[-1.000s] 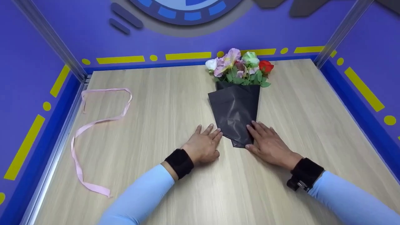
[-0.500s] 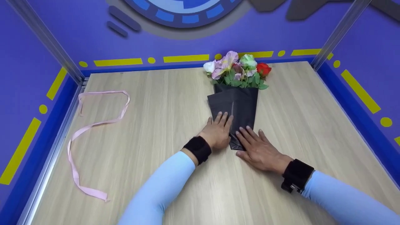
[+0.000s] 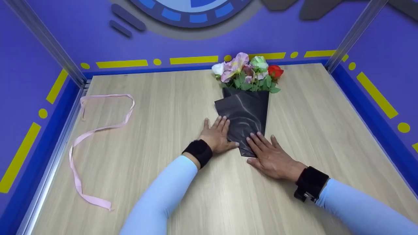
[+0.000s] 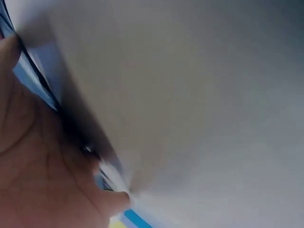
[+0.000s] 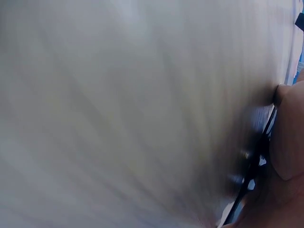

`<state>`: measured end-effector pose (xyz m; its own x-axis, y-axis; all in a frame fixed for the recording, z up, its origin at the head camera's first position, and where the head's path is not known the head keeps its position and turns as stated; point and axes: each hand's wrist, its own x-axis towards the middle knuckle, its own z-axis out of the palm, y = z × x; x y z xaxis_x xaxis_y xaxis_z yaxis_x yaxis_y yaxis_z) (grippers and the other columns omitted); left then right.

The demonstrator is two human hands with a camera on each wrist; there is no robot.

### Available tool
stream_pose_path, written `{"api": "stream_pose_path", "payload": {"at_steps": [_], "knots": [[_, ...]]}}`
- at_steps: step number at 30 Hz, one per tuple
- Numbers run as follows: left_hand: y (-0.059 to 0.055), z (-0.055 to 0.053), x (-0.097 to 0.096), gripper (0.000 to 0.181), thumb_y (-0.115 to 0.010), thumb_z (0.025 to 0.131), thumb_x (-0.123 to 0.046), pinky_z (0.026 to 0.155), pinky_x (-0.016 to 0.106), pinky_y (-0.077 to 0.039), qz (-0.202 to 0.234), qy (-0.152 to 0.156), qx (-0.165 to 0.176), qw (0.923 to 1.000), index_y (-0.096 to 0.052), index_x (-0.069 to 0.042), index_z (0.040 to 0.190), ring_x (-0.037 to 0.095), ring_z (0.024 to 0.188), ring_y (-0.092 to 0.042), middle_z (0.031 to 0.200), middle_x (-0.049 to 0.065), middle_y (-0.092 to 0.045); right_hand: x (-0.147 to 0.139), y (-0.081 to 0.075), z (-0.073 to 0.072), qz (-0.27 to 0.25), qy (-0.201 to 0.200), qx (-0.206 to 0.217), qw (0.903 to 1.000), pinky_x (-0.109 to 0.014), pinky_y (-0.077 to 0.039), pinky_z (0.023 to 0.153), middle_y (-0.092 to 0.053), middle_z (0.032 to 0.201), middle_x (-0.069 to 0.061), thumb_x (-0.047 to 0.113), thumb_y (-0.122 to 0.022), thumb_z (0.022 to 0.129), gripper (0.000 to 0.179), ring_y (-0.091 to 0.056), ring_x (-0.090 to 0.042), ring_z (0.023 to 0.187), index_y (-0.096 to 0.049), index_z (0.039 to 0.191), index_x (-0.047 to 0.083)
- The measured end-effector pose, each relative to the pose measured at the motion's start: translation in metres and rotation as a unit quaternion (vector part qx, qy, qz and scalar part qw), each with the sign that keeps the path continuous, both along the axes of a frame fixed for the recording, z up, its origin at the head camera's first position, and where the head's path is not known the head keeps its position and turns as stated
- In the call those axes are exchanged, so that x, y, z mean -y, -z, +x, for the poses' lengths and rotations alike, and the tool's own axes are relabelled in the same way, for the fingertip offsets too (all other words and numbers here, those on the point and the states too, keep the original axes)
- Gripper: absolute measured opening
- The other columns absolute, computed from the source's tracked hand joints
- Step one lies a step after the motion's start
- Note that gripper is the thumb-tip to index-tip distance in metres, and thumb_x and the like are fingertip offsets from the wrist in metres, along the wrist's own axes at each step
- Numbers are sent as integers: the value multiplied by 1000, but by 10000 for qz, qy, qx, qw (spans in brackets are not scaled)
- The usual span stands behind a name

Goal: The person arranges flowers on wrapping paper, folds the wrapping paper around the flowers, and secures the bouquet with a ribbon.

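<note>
A bouquet of artificial flowers, with white, pink, pale green and red blooms, lies on the table wrapped in black paper. My left hand rests on the left edge of the wrap, fingers extended and thumb at its lower end. On the lower right part of the wrap, my right hand presses with straight fingers. In the left wrist view the palm is close over the table, the dark paper edge under it. The right wrist view shows part of the right palm beside the dark paper.
A long pink ribbon lies in loose curves on the left side of the wooden table. Purple panels with yellow markings stand behind and at both sides, joined by metal posts.
My left hand moved onto the wrap's left side, then slid slightly back left. The right hand shifted left onto the lower wrap and then stayed there. The wrap's folded flap changed shape.
</note>
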<state>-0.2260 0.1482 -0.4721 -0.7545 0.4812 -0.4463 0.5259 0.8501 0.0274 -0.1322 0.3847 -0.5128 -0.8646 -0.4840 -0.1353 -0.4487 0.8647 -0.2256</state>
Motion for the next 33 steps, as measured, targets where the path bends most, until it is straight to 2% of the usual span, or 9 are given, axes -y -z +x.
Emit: {"api": "stream_pose_path", "payload": {"at_steps": [2, 5, 8, 11, 14, 19, 21, 27, 33], "knots": [[-1, -3, 6, 95, -31, 102, -76, 129, 65, -5, 42, -60, 52, 10000, -2, -17, 170, 27, 165, 3, 178, 3, 2, 0, 0, 0, 6, -3, -36, 10000, -73, -12, 124, -18, 174, -16, 56, -39, 110, 77, -13, -37, 163, -23, 166, 6], [0, -8, 13, 86, -36, 105, -68, 127, 69, -3, 301, -222, 263, 9990, -4, -21, 170, 32, 165, 5, 178, 1, 0, 1, 1, -2, -3, -15, -181, 9998, -73, -13, 124, -22, 174, -15, 58, -41, 108, 78, -16, -37, 162, -26, 166, 7], [-4, -12, 20, 80, -42, 108, -54, 126, 70, -2, 479, -454, 516, 9965, -6, -19, 170, 34, 164, 7, 178, 2, -1, 2, 1, -5, -110, -17, -347, 9993, -74, -15, 123, -28, 172, -15, 60, -44, 107, 79, -22, -37, 161, -31, 165, 8], [-10, -14, 27, 78, -46, 109, -42, 126, 71, -4, 559, -640, 590, 9946, -8, -14, 170, 35, 164, 5, 178, 7, -4, 2, 0, -7, -329, 63, -447, 9984, -74, -16, 123, -35, 169, -16, 60, -48, 106, 77, -27, -40, 159, -38, 163, 8], [-18, -12, 34, 76, -47, 109, -36, 126, 71, -8, 659, -739, 535, 9936, -9, -13, 170, 37, 164, 1, 177, 12, -6, 4, -2, -11, -577, 151, -608, 9964, -71, -22, 122, -43, 164, -19, 54, -50, 107, 70, -34, -43, 154, -47, 157, 6], [-22, -4, 40, 71, -48, 109, -33, 126, 70, -12, 986, -692, 487, 9915, -16, -16, 170, 39, 164, -4, 177, 14, -11, 9, -5, -21, -1052, 276, -1182, 9870, -62, -38, 115, -56, 147, -21, 43, -56, 107, 53, -48, -42, 140, -62, 141, 2], [-22, -1, 42, 69, -49, 109, -33, 126, 70, -14, 1063, -659, 465, 9911, -19, -17, 169, 39, 164, -6, 176, 15, -13, 11, -6, -26, -1267, 396, -1365, 9817, -60, -42, 111, -59, 142, -21, 40, -58, 107, 49, -51, -42, 136, -64, 136, 2], [-23, 5, 48, 67, -49, 109, -31, 126, 69, -18, 1206, -632, 373, 9900, -21, -16, 169, 40, 163, -11, 175, 16, -18, 17, -7, -36, -1671, 882, -1647, 9681, -62, -42, 111, -56, 143, -24, 38, -62, 105, 51, -50, -44, 136, -61, 138, -2], [-27, 7, 57, 66, -48, 110, -31, 126, 67, -22, 1246, -710, 313, 9892, -22, -16, 169, 39, 163, -13, 175, 14, -20, 18, -9, -41, -1926, 1326, -1653, 9581, -63, -41, 111, -56, 143, -28, 36, -63, 105, 52, -49, -47, 137, -60, 138, -5]]}}
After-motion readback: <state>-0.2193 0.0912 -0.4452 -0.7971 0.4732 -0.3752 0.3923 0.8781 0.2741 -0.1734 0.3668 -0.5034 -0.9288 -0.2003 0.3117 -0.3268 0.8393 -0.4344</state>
